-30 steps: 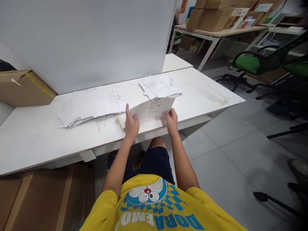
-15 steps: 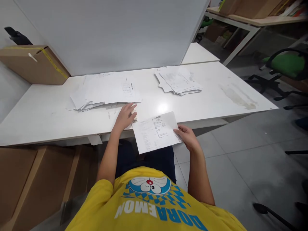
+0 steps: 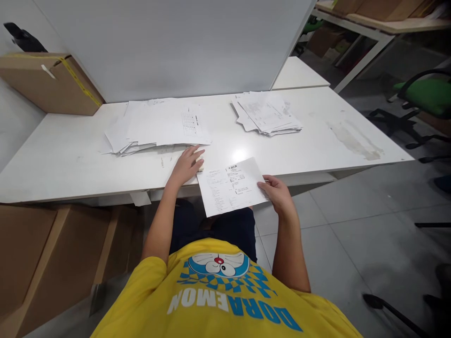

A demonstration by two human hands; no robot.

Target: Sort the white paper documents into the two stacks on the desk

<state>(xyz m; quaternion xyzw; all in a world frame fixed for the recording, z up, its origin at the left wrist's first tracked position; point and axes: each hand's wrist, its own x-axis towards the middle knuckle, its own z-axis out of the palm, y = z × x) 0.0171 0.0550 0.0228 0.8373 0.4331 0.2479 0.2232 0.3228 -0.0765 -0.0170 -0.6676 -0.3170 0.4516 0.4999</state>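
Observation:
My right hand (image 3: 280,195) pinches the right edge of a printed sheet of paper (image 3: 232,188) with "BCA" at its top, held tilted over the desk's front edge. My left hand (image 3: 186,165) lies at the desk edge by the sheet's upper left corner, fingers spread. A small cream object (image 3: 200,165) shows beside its fingertips; the rest is hidden under the hand, so its kind is unclear. Just beyond the left hand lies a wide stack of papers (image 3: 158,124). Farther right is a smaller, uneven stack of papers (image 3: 266,112).
The white desk (image 3: 73,162) backs onto a pale panel (image 3: 176,47). A cardboard box (image 3: 52,84) stands at its left end, with more cardboard (image 3: 66,263) below. A brownish stain (image 3: 355,141) marks the right end. A green chair (image 3: 424,96) is at the right.
The sheet went from being held upright between both hands to lying flatter in my right hand alone. My left hand let go and moved to the cream object. The view turned rightward.

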